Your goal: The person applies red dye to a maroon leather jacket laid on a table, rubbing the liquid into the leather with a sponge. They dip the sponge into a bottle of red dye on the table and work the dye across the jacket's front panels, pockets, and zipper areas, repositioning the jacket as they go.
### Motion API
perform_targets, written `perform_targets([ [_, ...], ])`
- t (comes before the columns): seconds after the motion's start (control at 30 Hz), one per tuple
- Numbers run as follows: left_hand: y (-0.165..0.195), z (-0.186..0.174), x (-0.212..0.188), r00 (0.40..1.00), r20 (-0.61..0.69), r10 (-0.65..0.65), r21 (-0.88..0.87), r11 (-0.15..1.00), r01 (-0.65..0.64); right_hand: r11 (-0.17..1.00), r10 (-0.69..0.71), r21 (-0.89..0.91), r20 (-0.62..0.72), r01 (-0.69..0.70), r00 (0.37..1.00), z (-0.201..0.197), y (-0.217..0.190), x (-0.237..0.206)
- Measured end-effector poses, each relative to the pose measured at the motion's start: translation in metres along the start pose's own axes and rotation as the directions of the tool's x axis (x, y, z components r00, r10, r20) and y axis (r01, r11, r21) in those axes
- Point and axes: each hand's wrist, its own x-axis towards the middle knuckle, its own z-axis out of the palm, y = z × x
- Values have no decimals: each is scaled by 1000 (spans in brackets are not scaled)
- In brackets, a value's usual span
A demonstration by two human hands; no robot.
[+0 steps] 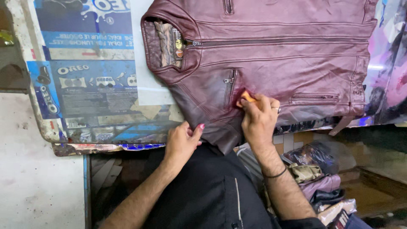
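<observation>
I see the jacket lying flat on the table, zipped. My right hand grips an orange pad, pressed against the leather. My left hand pinches the jacket's near edge.

Both bare forearms reach forward; the left hand lies curled, the right hand pinches with bent fingers.
</observation>
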Motion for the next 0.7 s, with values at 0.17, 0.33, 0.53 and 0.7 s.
perform_targets([
  [0.17, -25, 14, 3, 993, 118, -1, -478, 876, 58, 969, -210, 146, 72, 198, 975, -2, -11, 0],
  [0.33, -38, 14, 7, 983, 181, -1, -501, 860, 94, 971, -194, 153, 61, 183, 979, 1, -20, 1],
  [0.53, -41, 11, 6, 975, 224, 18, -524, 845, 104, 987, 95, -135, 81, -84, 992, -9, -16, -4],
  [0.7, -41, 7, 9, 967, 255, 26, -515, 850, 113, 984, 161, 44, 165, -170, 973, 2, -40, -13],
])
